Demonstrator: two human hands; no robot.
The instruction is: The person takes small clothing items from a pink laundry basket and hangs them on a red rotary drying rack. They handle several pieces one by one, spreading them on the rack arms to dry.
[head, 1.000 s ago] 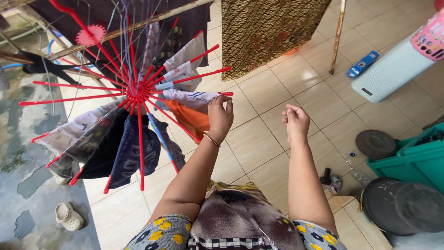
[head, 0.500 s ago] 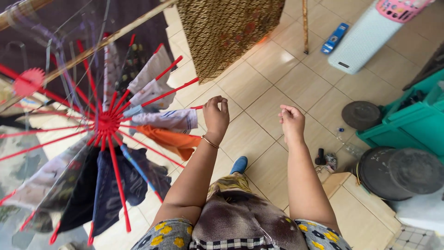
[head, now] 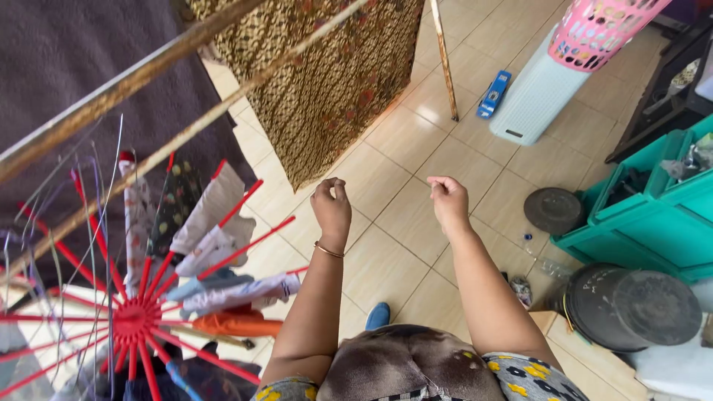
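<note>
**Hands raised clear of the red drying hanger**

While hanging low at left, red round hanger (head: 137,321) fans spokes up-right, small garments clipped along them. Now lower and further left than a second ago. Left hand (head: 331,206) loosely curled, holding nothing, off the spoke tip pinched earlier. Right hand (head: 448,202) likewise curled, apart, above the tiled floor (head: 416,186).
</note>
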